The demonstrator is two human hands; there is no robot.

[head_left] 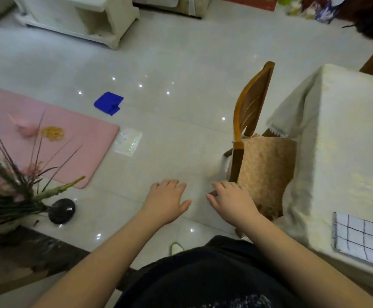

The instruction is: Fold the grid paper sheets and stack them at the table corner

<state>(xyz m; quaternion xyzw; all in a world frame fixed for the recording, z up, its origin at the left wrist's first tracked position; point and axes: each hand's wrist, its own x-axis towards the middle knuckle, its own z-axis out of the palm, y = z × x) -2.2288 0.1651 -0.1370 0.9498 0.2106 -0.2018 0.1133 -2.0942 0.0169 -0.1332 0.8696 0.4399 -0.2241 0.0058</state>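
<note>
A white sheet of grid paper (363,237) with dark drawn lines lies at the near edge of the table (341,134), which is draped in a cream cloth, at the lower right. My left hand (166,200) and my right hand (232,200) are stretched out in front of me over the floor, palms down, fingers apart, holding nothing. Both hands are well to the left of the paper and apart from it. My right hand is just in front of the chair's near corner.
A wooden chair (251,112) with a patterned seat cover stands against the table's left side. A pink mat (54,138), a blue cloth (108,103) and a shiny packet (127,142) lie on the tiled floor. A dark vase (61,211) with a plant is at left.
</note>
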